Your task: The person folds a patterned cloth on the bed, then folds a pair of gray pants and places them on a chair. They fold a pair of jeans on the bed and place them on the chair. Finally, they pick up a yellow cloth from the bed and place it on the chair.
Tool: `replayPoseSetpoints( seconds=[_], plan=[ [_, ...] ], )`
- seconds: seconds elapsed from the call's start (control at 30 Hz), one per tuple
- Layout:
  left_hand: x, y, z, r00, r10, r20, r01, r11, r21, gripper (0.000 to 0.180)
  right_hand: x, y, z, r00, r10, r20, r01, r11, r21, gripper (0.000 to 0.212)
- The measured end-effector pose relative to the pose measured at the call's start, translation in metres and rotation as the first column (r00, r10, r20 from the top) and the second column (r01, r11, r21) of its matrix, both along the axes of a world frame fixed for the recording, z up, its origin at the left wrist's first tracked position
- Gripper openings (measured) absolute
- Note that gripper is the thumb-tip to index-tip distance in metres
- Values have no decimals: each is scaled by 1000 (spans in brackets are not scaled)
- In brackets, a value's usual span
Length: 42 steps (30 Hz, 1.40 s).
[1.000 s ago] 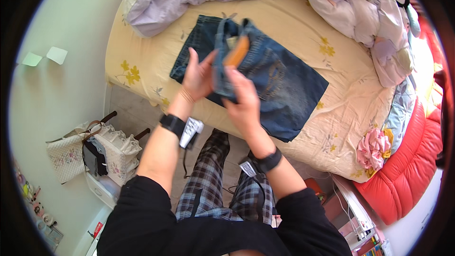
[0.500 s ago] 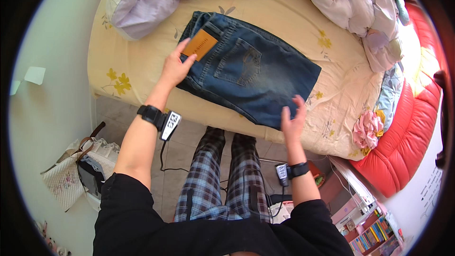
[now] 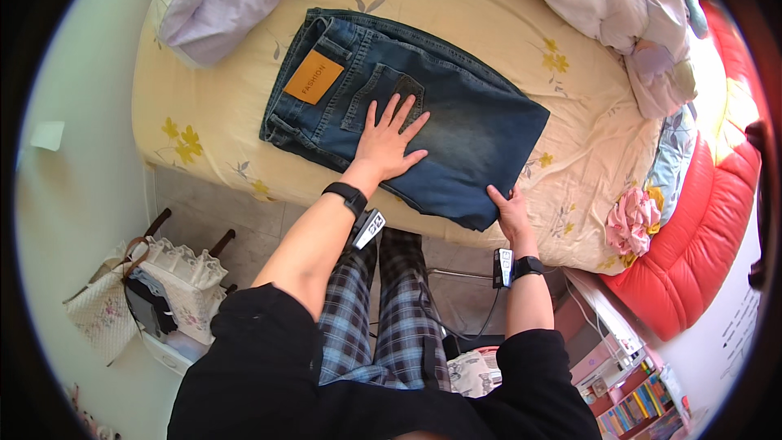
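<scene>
A pair of folded blue jeans (image 3: 464,126) lies flat on the bed, its waistband toward the left and the folded legs toward the right. An orange-brown label (image 3: 314,77) is on the waistband. Over the back pocket, my left hand (image 3: 387,144) rests with its fingers spread flat on the denim. At the near right corner, my right hand (image 3: 513,213) grips the edge of the jeans, thumb on top. Its other fingers are partly hidden.
The bed has a yellow floral sheet (image 3: 220,98). A lilac quilt (image 3: 236,0) is bunched at the far side, with a pale printed one (image 3: 619,24) at far right. A red padded headboard (image 3: 692,253) and a pink cloth bundle (image 3: 631,220) are at right. A white quilted cart (image 3: 183,285) stands lower left.
My left hand has left the waistband label and moved right onto the back pocket. My right hand has closed on the near corner. The jeans' waistband end has shifted left.
</scene>
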<state>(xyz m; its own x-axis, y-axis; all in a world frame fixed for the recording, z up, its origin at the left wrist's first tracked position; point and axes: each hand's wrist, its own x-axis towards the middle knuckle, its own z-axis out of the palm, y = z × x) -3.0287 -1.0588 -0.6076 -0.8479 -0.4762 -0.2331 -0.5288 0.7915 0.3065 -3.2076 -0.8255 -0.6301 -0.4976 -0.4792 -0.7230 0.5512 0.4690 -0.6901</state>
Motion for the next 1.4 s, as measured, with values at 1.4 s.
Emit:
replayPoseSetpoints(
  seconds=[1.4],
  plan=[
    [127, -38, -7, -141, 979, -148, -882, -57, 467, 64, -54, -253, 29, 176, 720, -671, -732, 552, 399, 71]
  ],
)
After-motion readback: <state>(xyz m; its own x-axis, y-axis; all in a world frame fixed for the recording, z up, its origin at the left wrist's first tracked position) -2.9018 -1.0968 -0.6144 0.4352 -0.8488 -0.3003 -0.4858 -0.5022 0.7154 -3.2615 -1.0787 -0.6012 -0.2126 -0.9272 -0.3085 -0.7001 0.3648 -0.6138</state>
